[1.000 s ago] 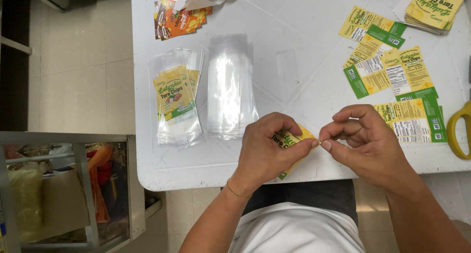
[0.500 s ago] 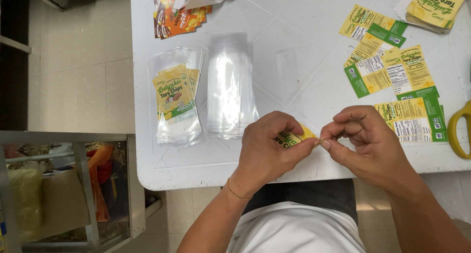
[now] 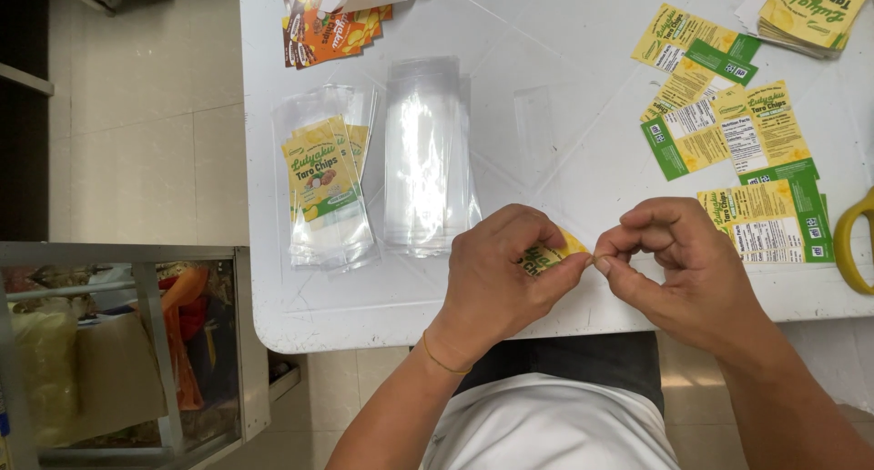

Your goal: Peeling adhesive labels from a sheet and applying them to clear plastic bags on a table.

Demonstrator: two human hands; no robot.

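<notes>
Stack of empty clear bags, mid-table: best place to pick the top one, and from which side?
Judging by the pose, take the clear bag stack at its near short edge, coming from the table's front edge. The bags lie flat and lengthwise toward the person, and that end is fanned slightly, so one layer can be pinched off. The labelled bags crowd its left side.

I see a yellow-and-green printed label (image 3: 546, 254) at centre frame, pinched in my left hand (image 3: 496, 279). The table (image 3: 583, 151) is white. Yellow-green labels (image 3: 728, 133) lie upper right, orange packets (image 3: 332, 28) at top, clear bags (image 3: 428, 151) mid-frame, yellow scissor handle (image 3: 856, 242) at right edge.
</notes>
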